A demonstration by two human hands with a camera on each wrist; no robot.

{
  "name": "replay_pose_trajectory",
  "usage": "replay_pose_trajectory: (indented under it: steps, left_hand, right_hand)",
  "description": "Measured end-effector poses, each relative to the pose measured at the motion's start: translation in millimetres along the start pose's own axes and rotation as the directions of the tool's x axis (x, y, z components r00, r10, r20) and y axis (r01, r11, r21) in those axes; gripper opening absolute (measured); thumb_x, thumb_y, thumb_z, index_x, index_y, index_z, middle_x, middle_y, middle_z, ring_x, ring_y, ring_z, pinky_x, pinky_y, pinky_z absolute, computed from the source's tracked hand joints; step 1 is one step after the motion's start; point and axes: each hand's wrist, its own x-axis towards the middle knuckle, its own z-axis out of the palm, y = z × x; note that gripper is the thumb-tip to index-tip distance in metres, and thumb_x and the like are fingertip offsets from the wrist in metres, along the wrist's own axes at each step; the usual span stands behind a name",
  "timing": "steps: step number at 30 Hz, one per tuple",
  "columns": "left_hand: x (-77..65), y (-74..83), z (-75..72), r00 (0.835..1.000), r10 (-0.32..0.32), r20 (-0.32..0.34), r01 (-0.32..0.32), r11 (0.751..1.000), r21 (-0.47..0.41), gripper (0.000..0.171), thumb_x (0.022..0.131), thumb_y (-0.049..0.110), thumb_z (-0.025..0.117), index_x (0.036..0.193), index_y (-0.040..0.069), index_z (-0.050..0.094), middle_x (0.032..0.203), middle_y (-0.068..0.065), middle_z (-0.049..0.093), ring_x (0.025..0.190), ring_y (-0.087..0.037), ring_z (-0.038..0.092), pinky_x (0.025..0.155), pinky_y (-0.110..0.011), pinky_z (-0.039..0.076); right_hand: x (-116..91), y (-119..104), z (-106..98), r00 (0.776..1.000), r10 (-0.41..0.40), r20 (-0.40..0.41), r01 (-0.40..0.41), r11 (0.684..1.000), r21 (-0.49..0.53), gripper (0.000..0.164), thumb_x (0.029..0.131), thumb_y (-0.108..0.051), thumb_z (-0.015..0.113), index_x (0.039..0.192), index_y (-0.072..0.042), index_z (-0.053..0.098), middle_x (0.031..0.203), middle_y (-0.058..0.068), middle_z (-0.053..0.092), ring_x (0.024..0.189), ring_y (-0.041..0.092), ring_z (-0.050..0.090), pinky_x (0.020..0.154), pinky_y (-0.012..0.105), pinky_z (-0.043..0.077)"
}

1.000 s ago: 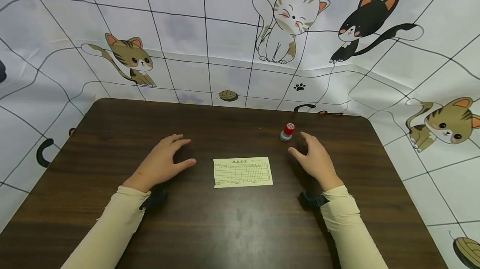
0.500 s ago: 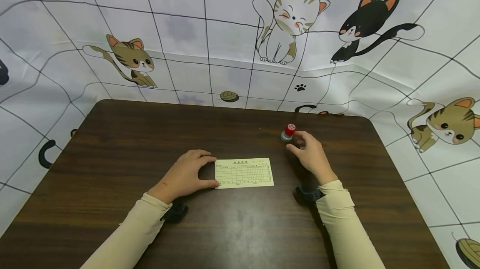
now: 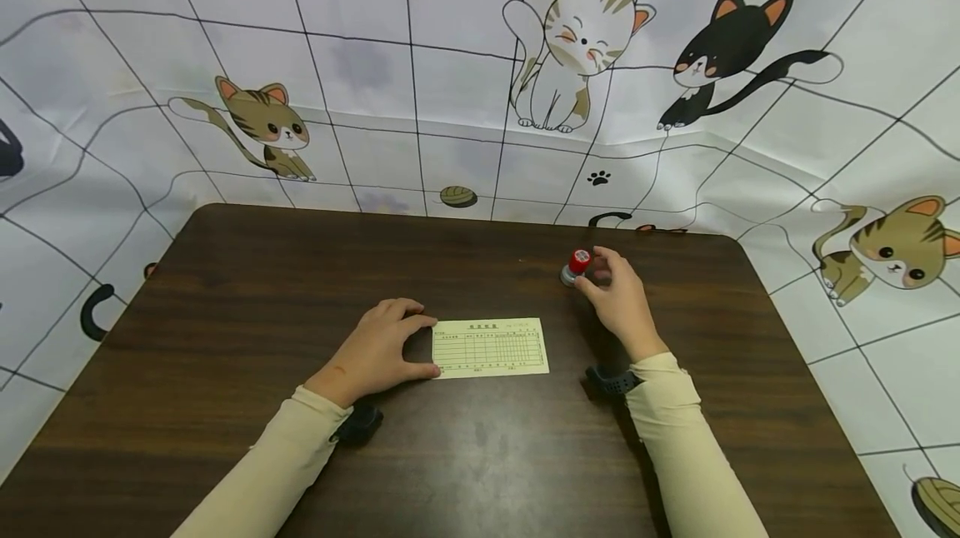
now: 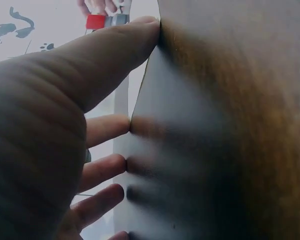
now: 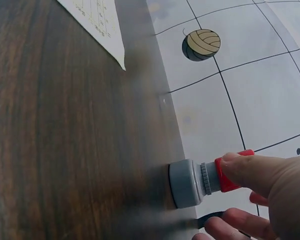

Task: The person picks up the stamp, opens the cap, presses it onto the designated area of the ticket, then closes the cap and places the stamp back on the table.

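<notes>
At round, red-topped grey plastic-looking stamp (image 3: 577,264) with right hand (image 3: 624,305); can't tell if clamped. Likely light, rigid: pinch high! Touching rectangular yellow paper (image 3: 491,349) with left hand (image 3: 375,352) spread.

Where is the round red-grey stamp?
Head view: the stamp stands right of centre on the brown wooden table, beside the right hand, beyond the yellow paper.

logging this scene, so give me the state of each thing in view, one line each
stamp: upright on the table, red end up
paper: lying printed side up, rows look blank but print is tiny
left hand: thumb and index finger touching paper's near edge
right hand: thumb and fingers at stamp, firm grip unclear
table: standing against backdrop, paper and stamp on top
backdrop: hanging, creased
</notes>
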Motion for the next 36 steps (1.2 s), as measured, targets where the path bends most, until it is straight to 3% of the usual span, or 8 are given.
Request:
replay_pose_trajectory:
  steps: [12, 19, 28, 36]
  left_hand:
    - [9.9, -1.3, 0.0, 0.999, -0.022, 0.029, 0.023, 0.999, -0.038, 0.076, 0.083, 0.054, 0.084, 0.143, 0.014, 0.062, 0.153, -0.016, 0.048, 0.143, -0.039, 0.042, 0.117, -0.061, 0.032]
    - [18.1, -3.9, 0.9, 0.994, -0.069, 0.086, 0.077, 0.993, -0.092, 0.077, 0.086, 0.053, 0.081, 0.149, 0.015, 0.056, 0.164, -0.017, 0.035, 0.151, -0.045, 0.03, 0.119, -0.063, 0.03]
    - [27.2, -8.8, -1.3, 0.993, -0.05, 0.108, 0.061, 0.992, -0.107, 0.077, 0.089, 0.049, 0.079, 0.151, 0.012, 0.053, 0.167, -0.017, 0.03, 0.156, -0.039, 0.021, 0.119, -0.062, 0.029]
    - [33.7, -10.4, -3.1, 0.992, -0.061, 0.115, 0.073, 0.992, -0.105, 0.077, 0.09, 0.048, 0.078, 0.152, 0.012, 0.052, 0.167, -0.017, 0.029, 0.155, -0.041, 0.021, 0.121, -0.063, 0.024]
  right_hand:
    - [8, -5, 1, 0.998, -0.039, -0.048, 0.039, 0.999, 0.006, 0.055, 0.097, -0.012, 0.073, 0.147, 0.0, 0.051, 0.13, 0.023, 0.059, 0.117, 0.039, 0.064, 0.098, 0.051, 0.055]
    - [11, -5, 0, 0.998, -0.029, -0.052, 0.029, 1.0, -0.003, 0.053, 0.097, -0.013, 0.074, 0.144, 0.001, 0.053, 0.127, 0.023, 0.061, 0.116, 0.038, 0.065, 0.097, 0.05, 0.056]
    - [13, -8, -1, 0.998, -0.032, -0.055, 0.032, 0.999, -0.013, 0.046, 0.098, -0.018, 0.074, 0.137, 0.0, 0.059, 0.125, 0.021, 0.064, 0.115, 0.036, 0.064, 0.095, 0.051, 0.056]
    - [15, -9, -1, 0.997, -0.053, -0.064, 0.052, 0.998, -0.026, 0.037, 0.099, -0.018, 0.072, 0.13, 0.001, 0.063, 0.122, 0.02, 0.066, 0.112, 0.035, 0.066, 0.093, 0.05, 0.057]
